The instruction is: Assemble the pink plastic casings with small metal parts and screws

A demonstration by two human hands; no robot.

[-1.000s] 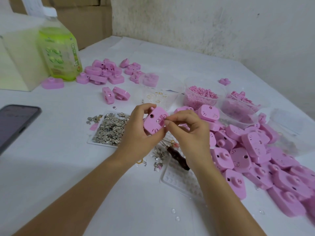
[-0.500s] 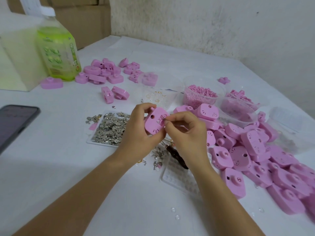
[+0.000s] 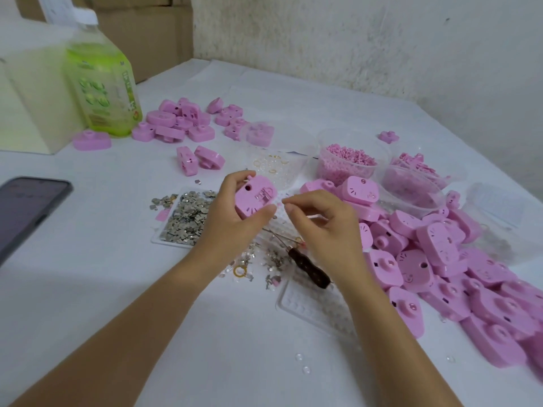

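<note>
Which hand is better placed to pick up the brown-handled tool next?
Right, probably. The left hand grips the pink casing, while the right hand hovers over the brown-handled tool. I cannot tell whether its pinched fingertips hold a small part.

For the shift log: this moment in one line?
left hand: holds pink casing | right hand: apart, grip unclear | metal part: on casing

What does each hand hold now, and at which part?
The left hand grips one pink casing by its upper and lower edges. Whether the right hand pinches something tiny cannot be told.
</note>
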